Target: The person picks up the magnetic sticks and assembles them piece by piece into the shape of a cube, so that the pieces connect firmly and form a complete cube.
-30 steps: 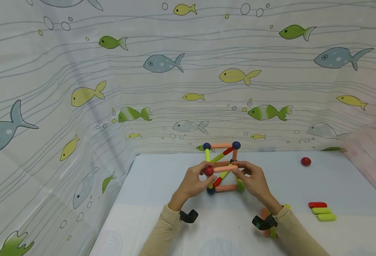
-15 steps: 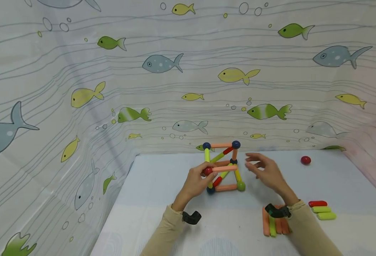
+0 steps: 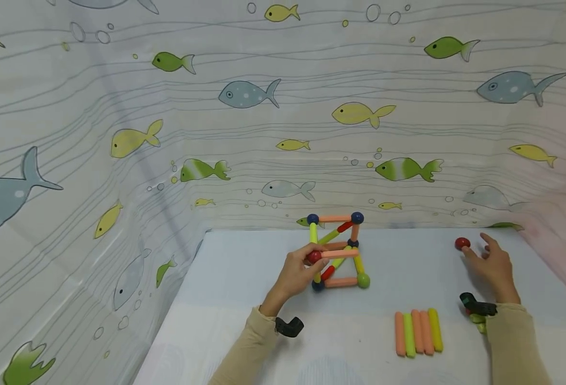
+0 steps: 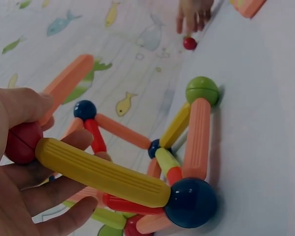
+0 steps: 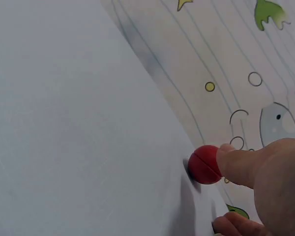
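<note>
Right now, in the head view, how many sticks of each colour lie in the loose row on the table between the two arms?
Orange sticks: 3
Lime-green stick: 1
Yellow stick: 1
Total: 5

Pale fish-print backdrop (image 3: pixel 292 123) behind a white tabletop (image 3: pixel 345 326).

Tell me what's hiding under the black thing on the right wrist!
Peeking out below that black wrist camera are yellow-green pieces and a red bit. The camera and sleeve cover the rest, so I can't tell how many there are.
</note>
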A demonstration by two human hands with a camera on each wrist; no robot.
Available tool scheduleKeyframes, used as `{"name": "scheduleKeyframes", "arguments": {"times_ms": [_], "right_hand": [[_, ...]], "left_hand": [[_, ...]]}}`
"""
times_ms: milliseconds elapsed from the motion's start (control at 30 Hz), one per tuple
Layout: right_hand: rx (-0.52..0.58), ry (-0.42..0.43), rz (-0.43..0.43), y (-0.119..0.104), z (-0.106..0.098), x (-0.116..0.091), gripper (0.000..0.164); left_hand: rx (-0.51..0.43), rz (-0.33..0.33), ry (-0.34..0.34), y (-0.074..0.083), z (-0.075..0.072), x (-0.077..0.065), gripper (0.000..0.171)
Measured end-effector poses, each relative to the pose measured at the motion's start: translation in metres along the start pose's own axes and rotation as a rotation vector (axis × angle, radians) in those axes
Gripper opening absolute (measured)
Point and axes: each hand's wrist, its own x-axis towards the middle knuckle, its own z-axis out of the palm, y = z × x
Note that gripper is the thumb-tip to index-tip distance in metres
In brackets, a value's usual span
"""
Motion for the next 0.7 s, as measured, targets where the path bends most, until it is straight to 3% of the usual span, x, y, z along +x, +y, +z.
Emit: {"name": "scheduleKeyframes", "arguments": {"times_ms": [200, 400, 700], "right_hand": [[-0.042, -0.109, -0.075, 0.006, -0.002, 0.008, 0.083], [-0.022, -0.207, -0.199, 0.004, -0.004, 0.019, 0.072], [-0.035, -0.246, -0.114, 0.001, 0.000, 0.017, 0.065]], "left_hand": [[-0.017, -0.008, -0.010, 0.001, 0.001, 0.002, 0.024], [-0.016, -0.011, 0.005, 0.001, -0.001, 0.001, 0.023], [-0.030, -0.023, 0.003, -0.002, 0.001, -0.001, 0.023]]}}
